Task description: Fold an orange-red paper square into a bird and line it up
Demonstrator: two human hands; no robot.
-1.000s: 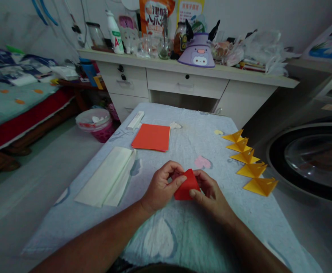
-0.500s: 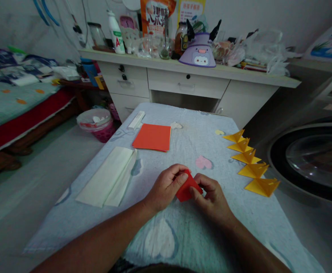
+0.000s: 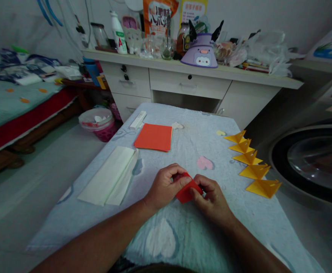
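Note:
A small folded piece of red paper (image 3: 186,193) is held between both hands above the near middle of the table. My left hand (image 3: 167,186) pinches its upper left side, thumb lying across the front. On the right side, my right hand (image 3: 211,193) grips the edge between thumb and fingers. The fingers behind the paper are partly hidden. Farther up the table lies a stack of square orange-red paper (image 3: 154,137). Several folded yellow paper pieces (image 3: 263,188) with raised points stand in a row along the right edge.
A folded pale cloth or paper (image 3: 109,176) and a narrow white box (image 3: 138,120) lie on the left of the cloth-covered table (image 3: 180,222). Beyond are a cluttered white desk (image 3: 168,89), a pink bin (image 3: 105,132) and a washing machine (image 3: 310,151).
My left thumb has slid slightly right and down across the red paper. My right hand keeps nearly the same grip. The whole view has shifted a little.

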